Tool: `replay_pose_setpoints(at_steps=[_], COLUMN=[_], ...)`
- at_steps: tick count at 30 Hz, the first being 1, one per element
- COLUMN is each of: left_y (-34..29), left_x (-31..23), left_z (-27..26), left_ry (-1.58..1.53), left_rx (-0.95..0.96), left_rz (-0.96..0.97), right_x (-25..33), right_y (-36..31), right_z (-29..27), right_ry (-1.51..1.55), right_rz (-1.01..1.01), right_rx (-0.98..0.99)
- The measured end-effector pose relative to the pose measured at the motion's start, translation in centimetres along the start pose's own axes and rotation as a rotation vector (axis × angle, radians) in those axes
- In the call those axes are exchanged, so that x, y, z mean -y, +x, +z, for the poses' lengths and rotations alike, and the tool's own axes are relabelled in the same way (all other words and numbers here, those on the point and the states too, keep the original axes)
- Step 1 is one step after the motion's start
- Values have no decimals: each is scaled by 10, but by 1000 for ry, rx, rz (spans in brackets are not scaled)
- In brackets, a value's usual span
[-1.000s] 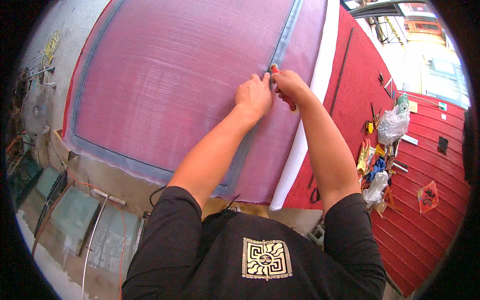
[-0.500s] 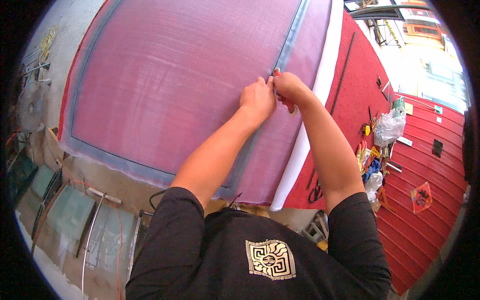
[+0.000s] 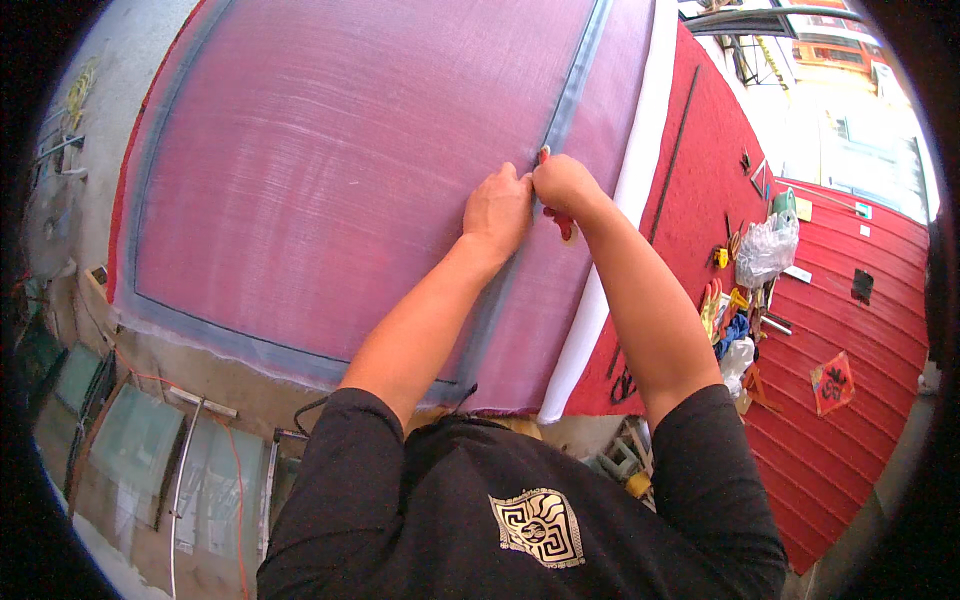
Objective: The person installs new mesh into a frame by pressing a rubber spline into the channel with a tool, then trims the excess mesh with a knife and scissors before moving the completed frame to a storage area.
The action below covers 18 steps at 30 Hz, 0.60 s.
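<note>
Red tool (image 3: 562, 223), right hand (image 3: 564, 184) clenching it, left hand (image 3: 497, 210) on mesh (image 3: 310, 180)

The mesh (image 3: 330, 190) looks finely woven, faintly shiny, the red covering (image 3: 705, 150) matt and rough like felt, the bag (image 3: 768, 250) glossy plastic, the panes (image 3: 137, 440) smooth glass.

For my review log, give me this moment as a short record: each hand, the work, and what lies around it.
Right hand: closed around a red hand tool, likely a spline roller
Left hand: beside the right hand, fingers down at the grey frame bar
Work: translucent mesh spread over the frame
Surface: red covering beneath
Alongside: white roll at the mesh's right
Further right: black scissors, clear plastic bag
</note>
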State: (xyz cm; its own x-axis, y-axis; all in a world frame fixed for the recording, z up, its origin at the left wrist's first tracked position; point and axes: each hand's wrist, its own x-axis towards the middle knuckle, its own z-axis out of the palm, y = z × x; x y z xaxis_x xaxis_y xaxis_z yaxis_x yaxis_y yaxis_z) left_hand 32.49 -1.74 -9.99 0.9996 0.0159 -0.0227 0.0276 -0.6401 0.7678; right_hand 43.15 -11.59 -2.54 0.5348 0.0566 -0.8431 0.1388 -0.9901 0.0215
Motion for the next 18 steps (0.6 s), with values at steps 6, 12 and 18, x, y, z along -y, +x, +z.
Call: replay_pose_setpoints(at_steps=[6, 12, 18], left_y=[-16, -67, -130], left_x=[0, -32, -33], left_z=[-5, -18, 7], left_ry=[11, 73, 349], left_rx=[-71, -88, 18], left_rz=[-39, -2, 202], right_x=[12, 4, 8], right_y=[-11, 9, -1], right_z=[19, 11, 12], right_ry=[51, -469, -312], right_rz=[36, -89, -68], right_rx=[-127, 50, 25])
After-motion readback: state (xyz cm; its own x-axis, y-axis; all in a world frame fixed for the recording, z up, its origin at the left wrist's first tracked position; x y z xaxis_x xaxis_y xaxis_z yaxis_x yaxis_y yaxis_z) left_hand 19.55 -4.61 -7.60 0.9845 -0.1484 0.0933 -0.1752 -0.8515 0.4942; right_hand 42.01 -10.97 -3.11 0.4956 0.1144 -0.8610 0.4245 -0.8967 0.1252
